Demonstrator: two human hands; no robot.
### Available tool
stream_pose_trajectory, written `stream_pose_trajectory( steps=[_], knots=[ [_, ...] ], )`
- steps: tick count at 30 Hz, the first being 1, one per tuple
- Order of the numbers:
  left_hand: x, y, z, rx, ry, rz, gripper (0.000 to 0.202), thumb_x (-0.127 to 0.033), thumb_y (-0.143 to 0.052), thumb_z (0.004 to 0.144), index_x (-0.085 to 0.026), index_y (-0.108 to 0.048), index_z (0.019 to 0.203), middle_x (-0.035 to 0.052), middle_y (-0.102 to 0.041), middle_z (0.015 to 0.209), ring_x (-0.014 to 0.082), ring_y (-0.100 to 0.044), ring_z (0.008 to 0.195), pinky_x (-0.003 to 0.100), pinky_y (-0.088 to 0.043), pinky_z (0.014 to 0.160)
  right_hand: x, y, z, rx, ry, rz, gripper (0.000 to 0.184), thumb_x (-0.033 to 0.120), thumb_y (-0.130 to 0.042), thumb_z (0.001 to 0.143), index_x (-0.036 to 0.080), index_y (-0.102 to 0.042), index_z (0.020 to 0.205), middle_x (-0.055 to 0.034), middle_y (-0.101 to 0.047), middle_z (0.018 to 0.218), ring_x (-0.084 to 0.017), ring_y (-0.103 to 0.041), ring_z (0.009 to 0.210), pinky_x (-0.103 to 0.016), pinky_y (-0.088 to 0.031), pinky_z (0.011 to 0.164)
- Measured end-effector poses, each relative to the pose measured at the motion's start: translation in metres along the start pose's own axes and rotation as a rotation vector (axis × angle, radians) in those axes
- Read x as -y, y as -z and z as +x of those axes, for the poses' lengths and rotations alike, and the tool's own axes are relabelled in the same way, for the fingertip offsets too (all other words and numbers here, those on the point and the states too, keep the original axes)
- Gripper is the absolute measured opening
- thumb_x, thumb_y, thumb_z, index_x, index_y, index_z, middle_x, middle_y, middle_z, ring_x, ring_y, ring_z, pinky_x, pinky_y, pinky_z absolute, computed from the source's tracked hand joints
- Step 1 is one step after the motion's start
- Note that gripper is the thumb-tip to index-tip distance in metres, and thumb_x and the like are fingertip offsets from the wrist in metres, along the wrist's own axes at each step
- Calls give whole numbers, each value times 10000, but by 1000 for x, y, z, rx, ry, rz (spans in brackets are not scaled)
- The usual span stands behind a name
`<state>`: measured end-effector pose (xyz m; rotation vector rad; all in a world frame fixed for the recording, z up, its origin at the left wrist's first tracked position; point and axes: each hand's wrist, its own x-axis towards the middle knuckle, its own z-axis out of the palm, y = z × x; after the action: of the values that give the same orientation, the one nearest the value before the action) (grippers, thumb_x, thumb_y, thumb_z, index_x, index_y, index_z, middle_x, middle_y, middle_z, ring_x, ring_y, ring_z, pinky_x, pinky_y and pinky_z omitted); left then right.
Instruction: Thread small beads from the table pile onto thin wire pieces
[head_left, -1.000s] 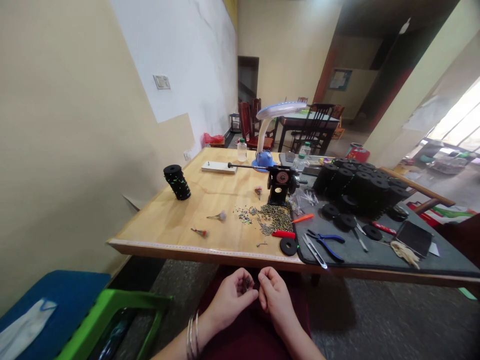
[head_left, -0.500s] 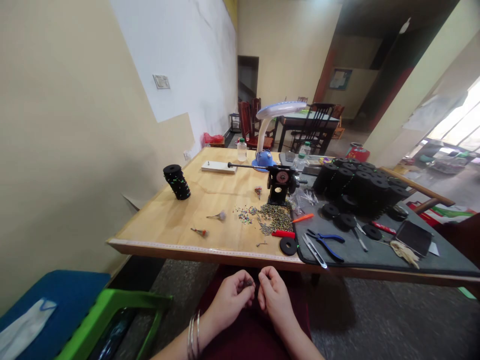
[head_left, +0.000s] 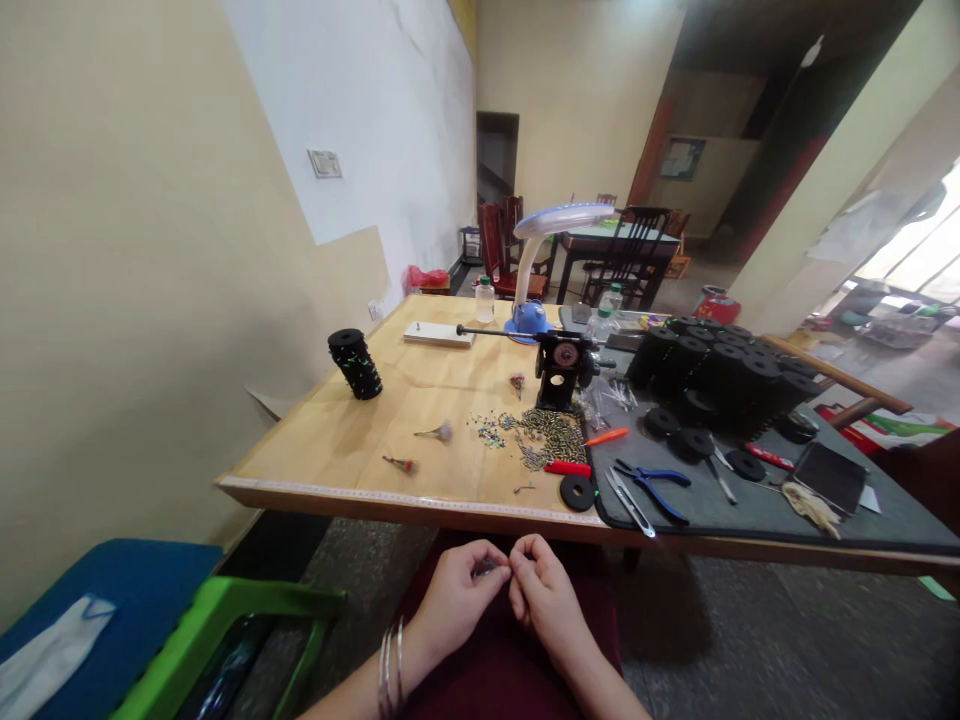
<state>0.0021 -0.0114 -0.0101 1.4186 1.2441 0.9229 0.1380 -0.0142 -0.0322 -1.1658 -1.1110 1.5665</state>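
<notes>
Just in front of the table's front edge, my left hand (head_left: 466, 588) and my right hand (head_left: 545, 585) meet at their fingertips above my lap. The fingers of my left hand are curled closed; a small dark bit shows between thumb and palm, too small to name. My right hand is pinched closed against the left fingertips, and whatever it holds is hidden. Closest to the hands on the table are a black foam ring (head_left: 577, 492), a red lighter-like piece (head_left: 567, 468) and thread snips (head_left: 630, 503).
Small metal beads (head_left: 551, 437) lie heaped before a black winding device (head_left: 564, 368). Blue-handled pliers (head_left: 652, 487) and stacked black foam spools (head_left: 712, 365) cover the grey mat. A lone spool (head_left: 355, 364) stands left; a lamp (head_left: 527, 315) stands behind. A green stool (head_left: 225, 625) is at lower left.
My two hands have come together, the right fingertips moving left until they touch the left ones. Nothing on the table has moved.
</notes>
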Motion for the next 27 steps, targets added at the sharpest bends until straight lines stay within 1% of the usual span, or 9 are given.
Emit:
stream_pose_trajectory(
  steps=[3,7,10,13,16,18,21,25,27],
  knots=[
    [-2,4,1,-49,-10,-31,135,-280,-614,749,-159,-673,737,32,-671,687,177,-580,676,252,-435,651,1,2,0,26,9,-34,405,589,-551,763,204,-443,826,135,-395,351,-52,-246,302,-166,-167,348],
    [-1,6,2,-87,-7,-146,140,-281,-610,749,-166,-648,818,17,-645,726,163,-562,687,247,-439,664,3,1,-2,70,-13,-97,313,480,-581,757,210,-433,700,147,-336,349,-41,-244,295,-170,-179,341],
    [-2,5,3,-101,-2,-155,119,-270,-600,746,-166,-638,788,18,-640,733,162,-558,686,246,-434,660,6,-1,-4,42,0,-136,223,348,-561,746,218,-409,647,143,-338,350,-41,-257,299,-166,-197,339],
    [-5,6,5,-169,-14,-139,120,-279,-587,746,-170,-634,761,23,-642,730,171,-562,697,251,-433,663,7,-2,-5,15,19,-155,143,264,-520,709,219,-410,629,136,-360,333,-47,-295,290,-164,-222,346],
    [-3,12,8,-264,-22,-146,144,-310,-597,743,-172,-633,762,4,-611,670,152,-534,627,238,-415,605,5,0,-5,2,20,-147,125,248,-496,692,223,-402,614,132,-373,306,-49,-305,267,-163,-210,342],
    [1,17,11,-307,6,-185,185,-350,-597,750,-171,-627,787,-34,-535,578,120,-466,524,219,-370,522,5,1,-4,-16,14,-123,143,263,-504,696,223,-398,609,131,-369,296,-48,-296,262,-162,-195,339],
    [9,22,12,-277,54,-255,225,-381,-563,776,-167,-616,818,-63,-460,532,98,-408,470,205,-333,476,8,3,-4,-46,-21,-42,185,338,-523,732,220,-409,645,120,-409,311,-46,-269,268,-160,-173,335],
    [9,19,10,-159,90,-264,211,-347,-588,749,-158,-630,834,-16,-575,670,98,-462,513,218,-381,515,15,2,-5,-72,-64,68,279,450,-573,740,216,-425,705,94,-495,390,-42,-268,292,-160,-148,337],
    [4,16,8,-87,111,-276,215,-335,-617,728,-150,-644,835,-11,-590,676,95,-464,520,219,-382,528,17,2,-5,-73,-67,79,312,475,-603,727,210,-438,708,88,-501,409,-41,-281,307,-161,-152,345]
  ],
)
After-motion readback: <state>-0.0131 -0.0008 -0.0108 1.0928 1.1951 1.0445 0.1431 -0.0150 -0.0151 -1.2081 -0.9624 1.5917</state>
